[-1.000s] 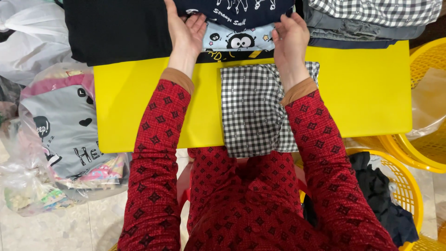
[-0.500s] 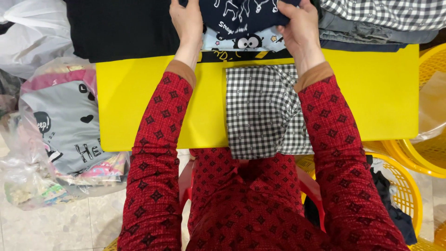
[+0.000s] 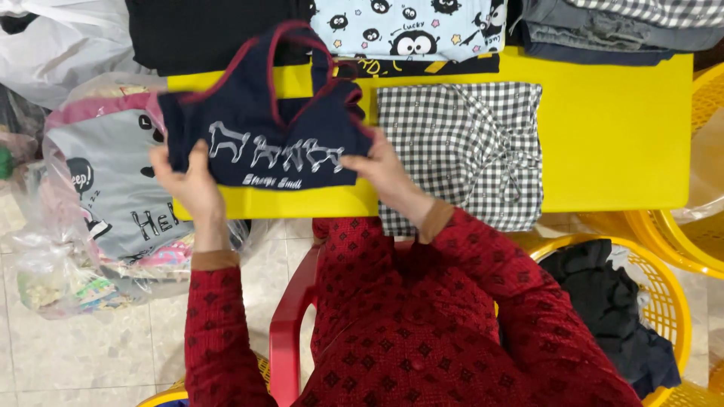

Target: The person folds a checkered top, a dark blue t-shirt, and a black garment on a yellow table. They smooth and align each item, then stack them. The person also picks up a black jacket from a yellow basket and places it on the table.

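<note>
Both hands grip one garment: the left hand pinches the lower left corner of a navy sleeveless top with maroon piping and pale lettering, thumb on the front, and the right hand closes on its lower right edge. The top hangs spread between them over the left half of the yellow table, its neckline pointing to twelve o'clock. At three o'clock from the top, just beside the right hand, a folded black-and-white gingham garment lies on the table, its near edge hanging over the rim. At twelve to one o'clock sits a light blue cartoon-print garment, with a black folded cloth at eleven o'clock. At nine o'clock, off the table, clear plastic bags hold a grey printed garment. At four o'clock a yellow basket holds dark clothing, and a red chair shows at six o'clock.
</note>
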